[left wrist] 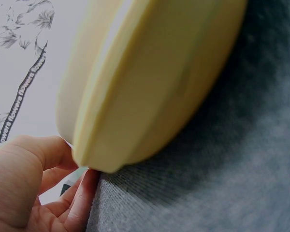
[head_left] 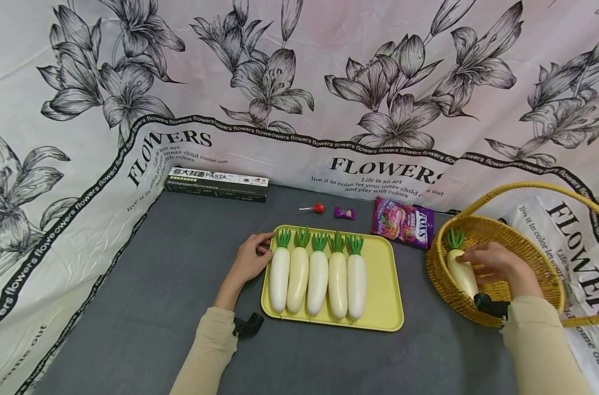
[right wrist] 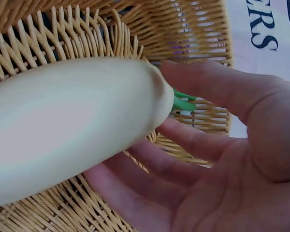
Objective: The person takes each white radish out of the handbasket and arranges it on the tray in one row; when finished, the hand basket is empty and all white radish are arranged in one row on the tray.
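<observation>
Several white radishes with green tops stand in a row on a yellow tray [head_left: 382, 285]; the leftmost radish [head_left: 279, 280] is beside my left hand [head_left: 251, 259]. That hand holds the tray's left rim, its thumb and fingers at the tray's corner in the left wrist view. On the right, my right hand [head_left: 494, 262] reaches into a wicker basket [head_left: 531, 247]. A single white radish [head_left: 461, 270] lies inside, leafy end away from me. In the right wrist view my thumb and fingers grip this radish [right wrist: 77, 125] near its leafy end.
Behind the tray lie a red lollipop [head_left: 319, 208], a small purple candy [head_left: 345, 213] and a purple candy bag [head_left: 403, 221]. A pasta box [head_left: 217, 185] stands at the back left. The basket's tall handle [head_left: 541, 186] arches over its far side. Flowered cloth hangs behind the grey table [head_left: 146, 285].
</observation>
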The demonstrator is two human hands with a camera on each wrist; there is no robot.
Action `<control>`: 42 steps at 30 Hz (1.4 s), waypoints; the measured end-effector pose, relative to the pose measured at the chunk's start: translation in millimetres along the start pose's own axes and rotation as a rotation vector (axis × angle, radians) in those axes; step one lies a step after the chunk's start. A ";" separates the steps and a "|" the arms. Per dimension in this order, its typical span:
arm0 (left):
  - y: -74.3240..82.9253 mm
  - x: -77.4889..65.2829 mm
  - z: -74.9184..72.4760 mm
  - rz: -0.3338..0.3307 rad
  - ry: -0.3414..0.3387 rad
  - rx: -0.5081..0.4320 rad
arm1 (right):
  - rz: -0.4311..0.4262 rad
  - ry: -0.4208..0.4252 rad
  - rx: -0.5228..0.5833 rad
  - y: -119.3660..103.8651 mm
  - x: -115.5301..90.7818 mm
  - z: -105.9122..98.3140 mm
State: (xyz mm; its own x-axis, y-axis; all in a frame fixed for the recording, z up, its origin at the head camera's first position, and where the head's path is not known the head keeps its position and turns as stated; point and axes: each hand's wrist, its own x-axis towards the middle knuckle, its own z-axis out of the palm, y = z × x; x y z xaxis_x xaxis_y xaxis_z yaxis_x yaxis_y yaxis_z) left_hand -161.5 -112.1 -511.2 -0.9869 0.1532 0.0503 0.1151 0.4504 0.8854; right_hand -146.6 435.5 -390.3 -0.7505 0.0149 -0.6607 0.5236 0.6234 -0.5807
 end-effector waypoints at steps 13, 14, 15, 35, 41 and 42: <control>-0.2 -2.3 2.3 0.003 -0.009 -0.002 | 0.000 -0.004 -0.017 6.9 -3.3 3.2; -0.3 -2.0 2.4 0.002 -0.009 0.000 | -0.004 0.002 -0.023 6.9 -4.0 3.0; -0.4 -1.8 2.3 0.002 -0.008 -0.001 | -0.008 0.006 -0.025 6.8 -4.7 2.7; -0.2 -0.7 0.5 0.000 -0.011 -0.007 | -0.063 0.095 -0.048 -7.5 -24.5 0.6; -0.7 0.3 0.2 0.008 -0.008 -0.004 | -0.105 0.146 -0.053 -14.9 -34.1 -1.5; -0.9 0.4 0.2 0.008 -0.008 -0.004 | -0.112 0.149 -0.054 -16.5 -35.8 -1.8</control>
State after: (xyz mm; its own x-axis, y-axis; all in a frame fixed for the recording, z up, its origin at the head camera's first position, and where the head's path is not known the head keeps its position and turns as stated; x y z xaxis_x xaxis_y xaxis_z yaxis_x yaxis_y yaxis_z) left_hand -162.0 -112.3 -512.0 -0.9850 0.1636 0.0540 0.1226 0.4457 0.8867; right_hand -129.2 426.1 -356.2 -0.8565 0.0560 -0.5131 0.4139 0.6685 -0.6179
